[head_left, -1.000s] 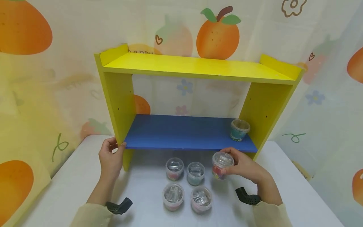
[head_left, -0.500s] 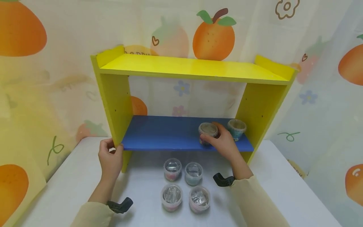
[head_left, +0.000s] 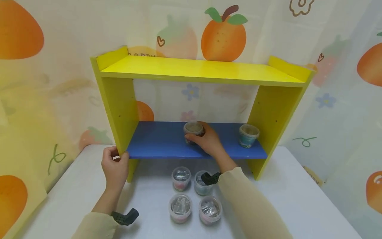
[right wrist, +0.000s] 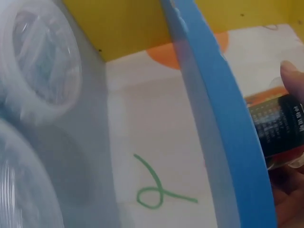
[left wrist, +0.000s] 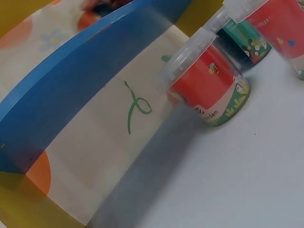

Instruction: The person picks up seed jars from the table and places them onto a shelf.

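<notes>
Head view: right hand [head_left: 210, 139] is holding small tub [head_left: 193, 128] at centre, above or on blue shelf [head_left: 158, 139], can't tell; left hand [head_left: 115, 166] is gripping yellow side panel [head_left: 119, 109], lower left; four lidded tubs [head_left: 180, 206] are standing lower centre. Left wrist: red-labelled tubs [left wrist: 209, 80] are standing upper right. Right wrist: fingers [right wrist: 293, 80] are holding small tub, right edge.
</notes>
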`<state>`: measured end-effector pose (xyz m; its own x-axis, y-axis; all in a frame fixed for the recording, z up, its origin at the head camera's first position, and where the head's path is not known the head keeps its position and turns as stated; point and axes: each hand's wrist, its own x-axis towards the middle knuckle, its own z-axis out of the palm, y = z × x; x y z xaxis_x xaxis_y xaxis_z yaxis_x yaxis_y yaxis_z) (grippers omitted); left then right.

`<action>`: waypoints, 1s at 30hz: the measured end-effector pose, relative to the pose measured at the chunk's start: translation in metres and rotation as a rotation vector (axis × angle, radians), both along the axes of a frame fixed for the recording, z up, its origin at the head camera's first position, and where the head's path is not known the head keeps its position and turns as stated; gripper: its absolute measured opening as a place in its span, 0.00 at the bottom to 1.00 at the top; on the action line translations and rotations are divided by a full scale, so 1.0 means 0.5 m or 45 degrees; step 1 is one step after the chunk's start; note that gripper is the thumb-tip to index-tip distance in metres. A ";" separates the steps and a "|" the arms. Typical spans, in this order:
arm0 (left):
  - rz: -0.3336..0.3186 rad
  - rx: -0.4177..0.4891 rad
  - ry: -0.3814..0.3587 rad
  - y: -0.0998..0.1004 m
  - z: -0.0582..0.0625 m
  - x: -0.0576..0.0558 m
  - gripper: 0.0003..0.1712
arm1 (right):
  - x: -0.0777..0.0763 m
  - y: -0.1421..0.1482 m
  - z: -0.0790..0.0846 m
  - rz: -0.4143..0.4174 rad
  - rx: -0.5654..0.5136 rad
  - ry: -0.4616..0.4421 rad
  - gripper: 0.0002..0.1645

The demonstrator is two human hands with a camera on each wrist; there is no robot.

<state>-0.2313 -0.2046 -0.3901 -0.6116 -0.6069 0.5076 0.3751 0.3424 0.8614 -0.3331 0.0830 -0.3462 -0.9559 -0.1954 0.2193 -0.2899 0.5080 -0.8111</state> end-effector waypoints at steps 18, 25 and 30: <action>0.039 -0.054 0.009 -0.027 -0.043 -0.040 0.14 | 0.002 -0.027 0.001 0.036 -0.057 -0.064 0.52; 0.034 0.008 -0.013 -0.038 -0.061 -0.057 0.15 | 0.004 -0.027 0.002 0.007 -0.070 -0.085 0.56; 0.032 0.026 -0.017 -0.032 -0.059 -0.047 0.14 | 0.008 -0.021 -0.002 -0.016 -0.149 -0.124 0.58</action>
